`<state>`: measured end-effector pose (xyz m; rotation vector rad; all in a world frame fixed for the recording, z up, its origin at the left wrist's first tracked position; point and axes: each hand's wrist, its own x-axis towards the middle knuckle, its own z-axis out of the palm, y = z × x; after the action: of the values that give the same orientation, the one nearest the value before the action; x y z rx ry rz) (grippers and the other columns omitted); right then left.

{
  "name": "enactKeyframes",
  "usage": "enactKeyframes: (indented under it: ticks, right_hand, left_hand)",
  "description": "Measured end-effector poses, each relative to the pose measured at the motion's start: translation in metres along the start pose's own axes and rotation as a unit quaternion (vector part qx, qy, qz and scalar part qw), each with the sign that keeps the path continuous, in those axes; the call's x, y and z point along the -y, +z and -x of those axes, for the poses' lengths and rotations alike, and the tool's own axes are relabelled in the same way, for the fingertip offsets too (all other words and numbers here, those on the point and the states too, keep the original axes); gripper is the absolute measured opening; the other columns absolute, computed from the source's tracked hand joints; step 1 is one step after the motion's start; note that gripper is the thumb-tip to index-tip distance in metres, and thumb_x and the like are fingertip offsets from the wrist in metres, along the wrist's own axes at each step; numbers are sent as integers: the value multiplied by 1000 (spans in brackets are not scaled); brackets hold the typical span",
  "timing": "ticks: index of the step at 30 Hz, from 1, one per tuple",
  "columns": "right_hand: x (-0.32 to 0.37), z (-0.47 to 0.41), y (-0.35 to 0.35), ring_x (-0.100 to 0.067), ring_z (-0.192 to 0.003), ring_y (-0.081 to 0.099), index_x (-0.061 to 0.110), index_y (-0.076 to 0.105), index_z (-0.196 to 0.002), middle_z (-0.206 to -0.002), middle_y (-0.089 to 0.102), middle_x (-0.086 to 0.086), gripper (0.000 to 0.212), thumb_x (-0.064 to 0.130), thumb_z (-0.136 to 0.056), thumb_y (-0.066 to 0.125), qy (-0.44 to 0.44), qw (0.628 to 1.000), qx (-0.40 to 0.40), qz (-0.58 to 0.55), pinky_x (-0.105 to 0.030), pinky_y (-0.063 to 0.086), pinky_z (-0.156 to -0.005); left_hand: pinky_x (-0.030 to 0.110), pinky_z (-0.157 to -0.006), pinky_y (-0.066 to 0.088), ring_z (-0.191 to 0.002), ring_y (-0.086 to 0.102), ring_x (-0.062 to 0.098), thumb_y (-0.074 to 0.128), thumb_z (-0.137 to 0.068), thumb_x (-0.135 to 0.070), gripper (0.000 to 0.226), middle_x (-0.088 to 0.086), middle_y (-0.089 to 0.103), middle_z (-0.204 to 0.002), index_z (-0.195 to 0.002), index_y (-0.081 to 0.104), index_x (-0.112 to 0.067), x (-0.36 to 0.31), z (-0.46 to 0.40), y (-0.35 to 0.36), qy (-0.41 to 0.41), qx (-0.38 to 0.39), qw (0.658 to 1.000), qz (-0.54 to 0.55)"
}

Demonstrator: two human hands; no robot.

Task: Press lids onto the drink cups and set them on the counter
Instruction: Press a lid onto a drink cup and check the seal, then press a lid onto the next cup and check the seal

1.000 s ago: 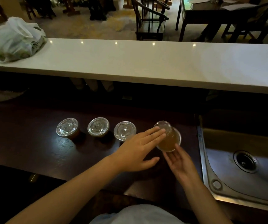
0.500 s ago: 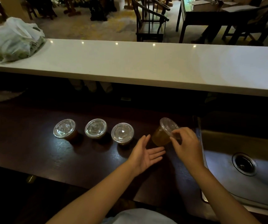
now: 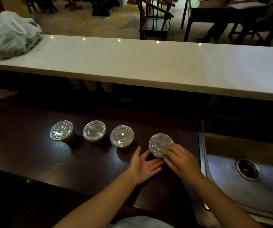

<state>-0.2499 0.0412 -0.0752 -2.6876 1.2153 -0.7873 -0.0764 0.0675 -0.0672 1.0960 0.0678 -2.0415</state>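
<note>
Head view: four lidded cups stand in a row on the dark counter (image 3: 33, 153). The right hand (image 3: 180, 159) pinches the rightmost cup's lid (image 3: 159, 143) at its near rim. The left hand (image 3: 143, 167) lies palm-up, fingers loosely spread, touching that cup (image 3: 155, 155).

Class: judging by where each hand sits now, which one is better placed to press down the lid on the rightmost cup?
Right. The right hand already rests on the lid; the left hand lies open beside the cup.

The left hand (image 3: 143, 167) lay open, palm up, fingers spread; the right hand (image 3: 180, 159) curled palm-down just beside it, fingertips bent.
</note>
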Motion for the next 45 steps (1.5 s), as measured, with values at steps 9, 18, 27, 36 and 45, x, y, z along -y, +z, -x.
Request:
enactKeyframes:
  ticks: [9,18,27,36,45]
  right_hand:
    - [-2,16,3,-12,-110,52,13,66,-109,-110,65,-1,34,33,-83,55,31,999,33,-2,-44,30,-105]
    - [52,-59,15,-26,-113,55,9,61,-118,-122,60,-10,40,22,-80,56,48,999,-1,-6,-44,44,-97]
    - [85,-115,59,-23,-138,24,20,22,-146,-156,12,-3,53,29,-96,39,181,955,229,-59,-36,31,-108]
    - [120,-77,57,-28,-108,57,10,48,-131,-131,52,-10,51,21,-84,63,213,967,140,-11,-37,50,-83]
    - [140,-46,75,-25,-129,42,3,43,-133,-139,46,-13,56,32,-86,35,194,975,89,63,-43,45,-94]
  left_hand:
    - [41,-93,41,-112,55,31,24,-93,-57,49,21,58,-119,-122,48,-26,-5,1,-9,6,3,999,-44]
    - [27,-98,42,-114,53,11,53,-85,-22,31,-1,60,-119,-116,60,-17,-43,50,-56,498,-174,617,-584]
    - [48,-113,22,-142,-17,21,45,-92,-39,77,7,-11,-157,-147,-7,-26,-71,44,-89,318,-153,400,-846]
    - [38,-115,21,-144,-3,13,33,-90,-46,64,2,9,-157,-147,16,-22,-77,68,-109,355,-53,413,-837]
    - [30,-113,7,-142,-8,12,11,-86,-50,72,-2,-11,-153,-147,2,-12,-59,62,-111,381,-98,450,-802]
